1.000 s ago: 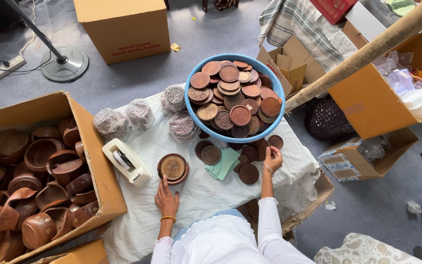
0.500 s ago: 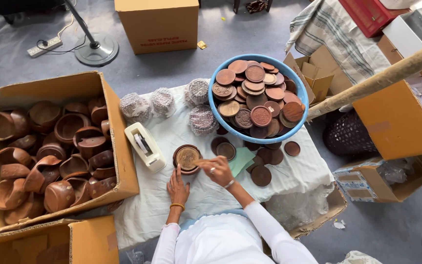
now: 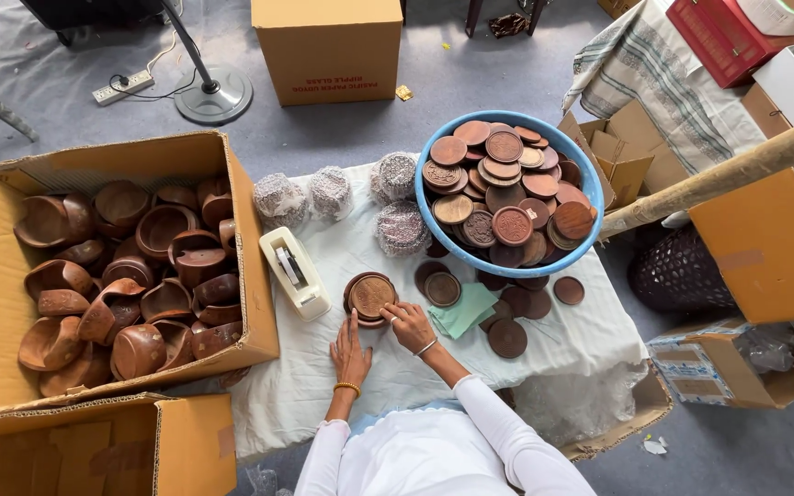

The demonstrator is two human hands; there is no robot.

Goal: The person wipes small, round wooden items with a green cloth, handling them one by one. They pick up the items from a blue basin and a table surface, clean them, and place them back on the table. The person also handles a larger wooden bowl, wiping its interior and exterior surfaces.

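— What had changed at the table since a moment before?

— The right hand [image 3: 410, 323], which a second earlier hovered over the loose brown discs [image 3: 508, 337] to the right, had come left and lay with its fingertips on the near right edge of the round wooden lidded bowl [image 3: 370, 298]. The left hand [image 3: 350, 349] rested open and flat on the white cloth [image 3: 323, 386] just near of that bowl, gripping nothing. The view itself had swung, so the carton of wooden bowls [image 3: 121, 266] now filled the left side.

— And where did the bowl sit?

— On the cloth, between the white tape dispenser [image 3: 294, 272] on its left and a green paper [image 3: 464, 310] on its right, with the blue basin [image 3: 510, 193] of carved lids farther off to the right.

— Anything hard to make out?

— Whether the right fingers pinched the lid or merely touched it could not be told. The wrapped bundles [image 3: 305, 196] at the far edge showed only as netted shapes, and a thick wooden pole [image 3: 728, 174] crossed the right side, its ends cut off.
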